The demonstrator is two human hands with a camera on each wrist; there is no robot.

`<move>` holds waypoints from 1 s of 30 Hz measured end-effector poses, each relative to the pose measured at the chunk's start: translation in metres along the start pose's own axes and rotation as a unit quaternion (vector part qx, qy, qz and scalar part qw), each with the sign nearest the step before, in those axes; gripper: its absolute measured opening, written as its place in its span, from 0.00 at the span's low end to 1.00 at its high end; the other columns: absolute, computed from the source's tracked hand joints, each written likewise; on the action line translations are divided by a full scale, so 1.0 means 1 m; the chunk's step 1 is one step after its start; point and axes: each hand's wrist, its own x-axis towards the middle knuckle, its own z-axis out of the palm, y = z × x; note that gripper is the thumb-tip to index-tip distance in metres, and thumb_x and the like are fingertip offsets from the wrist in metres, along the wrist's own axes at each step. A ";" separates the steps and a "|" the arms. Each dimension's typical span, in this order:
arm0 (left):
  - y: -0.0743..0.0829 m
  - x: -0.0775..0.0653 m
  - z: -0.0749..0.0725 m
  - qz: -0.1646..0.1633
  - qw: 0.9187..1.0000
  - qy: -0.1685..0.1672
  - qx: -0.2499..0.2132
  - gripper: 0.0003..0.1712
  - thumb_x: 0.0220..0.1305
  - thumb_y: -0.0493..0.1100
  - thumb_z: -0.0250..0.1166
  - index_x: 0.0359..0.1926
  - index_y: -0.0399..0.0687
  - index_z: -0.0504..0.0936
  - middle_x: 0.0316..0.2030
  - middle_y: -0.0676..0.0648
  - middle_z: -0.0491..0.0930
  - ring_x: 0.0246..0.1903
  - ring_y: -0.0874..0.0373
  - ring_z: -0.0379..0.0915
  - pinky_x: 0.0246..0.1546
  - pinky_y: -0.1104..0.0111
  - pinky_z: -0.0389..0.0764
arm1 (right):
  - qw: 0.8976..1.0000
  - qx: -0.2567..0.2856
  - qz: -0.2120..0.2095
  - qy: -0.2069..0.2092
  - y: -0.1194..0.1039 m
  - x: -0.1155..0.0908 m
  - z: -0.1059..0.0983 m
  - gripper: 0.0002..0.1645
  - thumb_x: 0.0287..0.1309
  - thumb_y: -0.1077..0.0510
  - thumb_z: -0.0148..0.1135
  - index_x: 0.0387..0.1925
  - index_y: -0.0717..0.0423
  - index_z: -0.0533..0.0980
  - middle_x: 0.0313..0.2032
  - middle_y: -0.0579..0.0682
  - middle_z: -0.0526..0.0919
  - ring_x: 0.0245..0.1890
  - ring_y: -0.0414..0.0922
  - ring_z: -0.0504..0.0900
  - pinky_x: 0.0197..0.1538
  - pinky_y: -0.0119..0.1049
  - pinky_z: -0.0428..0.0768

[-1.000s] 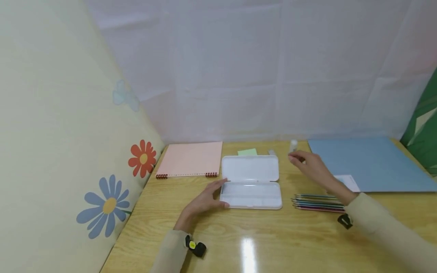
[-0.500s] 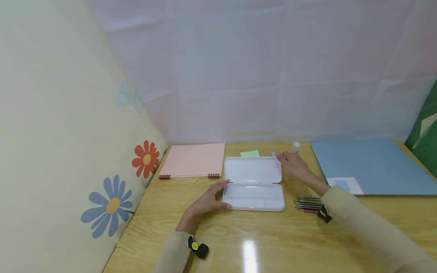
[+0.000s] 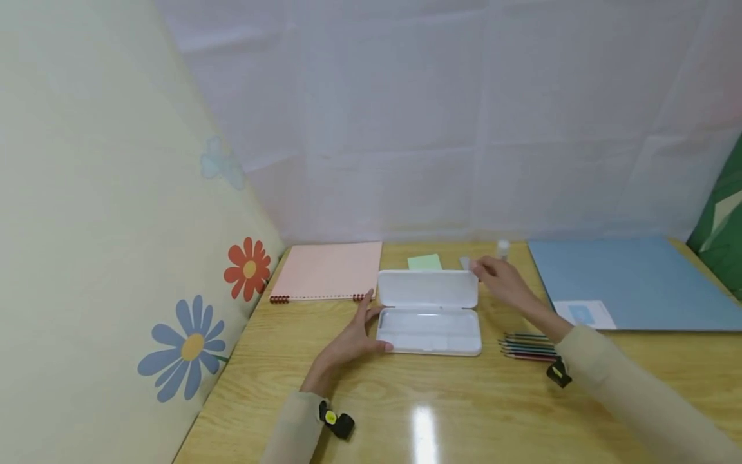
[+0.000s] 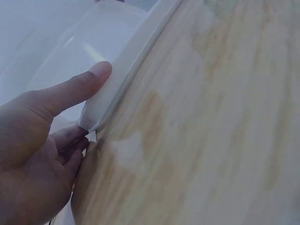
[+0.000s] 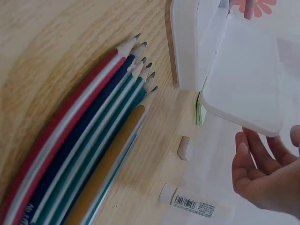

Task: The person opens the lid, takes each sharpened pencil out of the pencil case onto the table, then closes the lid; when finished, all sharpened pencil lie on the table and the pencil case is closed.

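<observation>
A white pencil case lies on the table with its lid raised and tilted back. My left hand grips the left end of the base, with the thumb on the front rim and some fingers at the end wall, as the left wrist view shows. My right hand holds the lid's right edge near its upper corner; in the right wrist view its fingertips touch that edge. Several pencils lie side by side to the right of the case, points toward it.
Behind the case are green sticky notes and a whitish eraser. A glue stick stands beyond my right hand. A pink spiral notebook lies at the left, a large blue board with a white card at the right.
My right hand has come left from near the glue stick to the lid's corner. The lid has lifted slightly, showing more of the sticky notes. My left index finger has risen off the case's end.
</observation>
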 end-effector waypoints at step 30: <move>0.006 0.009 -0.015 0.000 0.995 -0.079 0.056 0.50 0.58 0.55 0.69 0.75 0.50 0.53 0.74 0.43 0.49 0.73 0.44 0.40 0.69 0.45 0.47 | 0.970 -0.128 -0.055 -0.198 0.004 -0.040 0.017 0.41 0.47 0.42 0.73 0.60 0.57 0.73 0.60 0.61 0.73 0.61 0.62 0.68 0.61 0.60 0.67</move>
